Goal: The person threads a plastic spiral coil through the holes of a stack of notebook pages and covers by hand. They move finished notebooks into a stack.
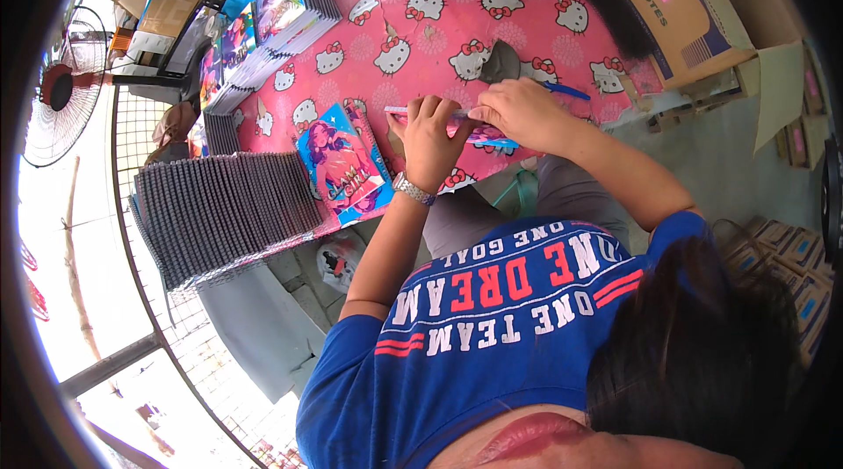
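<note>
Hands are busy at the near edge of the counter [413, 39]. The left hand [428, 137] curls its fingers over a notebook [488, 135] lying flat, thumb and fingertips closed on its long edge, seemingly to pin it so it cannot slide. The right hand [520, 114] folds down on the same notebook from the other side, fingers shut against the top edge, likely working along the binding; what sits under the palm I cannot tell. A blue pen [566, 91] pokes out just beyond the right hand. Beside the left wrist lies a finished-looking blue book [344, 166], cover up, within easy reach. Farther left, a grey stack of spiral-bound books [224, 210] fans out. The counter wears a pink cat-print cloth. More colourful books [281, 21] are lined up at the back, a carton [676, 8] rests on the right, and a fan [57, 87] stands by wire mesh in daylight.
</note>
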`<state>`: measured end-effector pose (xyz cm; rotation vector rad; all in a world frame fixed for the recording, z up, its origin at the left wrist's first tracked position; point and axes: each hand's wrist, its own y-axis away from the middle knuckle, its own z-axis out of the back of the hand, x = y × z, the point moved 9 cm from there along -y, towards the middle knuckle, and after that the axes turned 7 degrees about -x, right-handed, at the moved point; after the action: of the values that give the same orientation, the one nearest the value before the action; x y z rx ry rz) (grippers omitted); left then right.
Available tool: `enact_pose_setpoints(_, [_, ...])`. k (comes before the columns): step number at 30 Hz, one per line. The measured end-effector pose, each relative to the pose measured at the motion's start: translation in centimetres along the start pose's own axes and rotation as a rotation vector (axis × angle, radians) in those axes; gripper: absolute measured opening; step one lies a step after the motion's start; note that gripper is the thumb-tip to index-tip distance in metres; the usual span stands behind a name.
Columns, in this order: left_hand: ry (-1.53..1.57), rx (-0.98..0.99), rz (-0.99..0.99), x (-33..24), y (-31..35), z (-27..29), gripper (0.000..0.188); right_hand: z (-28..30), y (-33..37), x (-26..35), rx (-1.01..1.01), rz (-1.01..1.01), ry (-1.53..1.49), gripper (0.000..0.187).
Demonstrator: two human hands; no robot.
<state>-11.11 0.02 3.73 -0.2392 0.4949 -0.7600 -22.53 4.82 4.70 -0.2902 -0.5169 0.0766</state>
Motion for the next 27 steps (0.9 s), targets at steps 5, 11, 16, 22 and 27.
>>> enact_pose_setpoints(5, [-0.026, -0.009, 0.008, 0.1, 0.4, 0.3, 0.028, 0.9, 0.0, 2.5, -0.174, 0.141, 0.129, 0.024])
enact_pose_setpoints(11, [-0.03, -0.056, -0.04, 0.1, 1.7, 1.4, 0.028, -1.6, -0.6, 2.0, 0.246, 0.152, -0.054, 0.027])
enact_pose_setpoints(16, [0.03, -0.106, -0.018, 0.3, 1.4, 2.5, 0.031, -3.6, -4.0, -9.0, 0.106, -0.102, 0.009, 0.04])
enact_pose_setpoints(22, [0.113, -0.115, -0.042, 2.4, 2.2, 2.6, 0.035, -5.4, -2.0, -6.9, 0.43, -0.117, -0.539, 0.055])
enact_pose_setpoints(27, [0.158, -0.091, -0.038, 2.0, 1.5, 2.7, 0.03, -4.9, -0.7, -3.2, 0.647, -0.106, -1.032, 0.055])
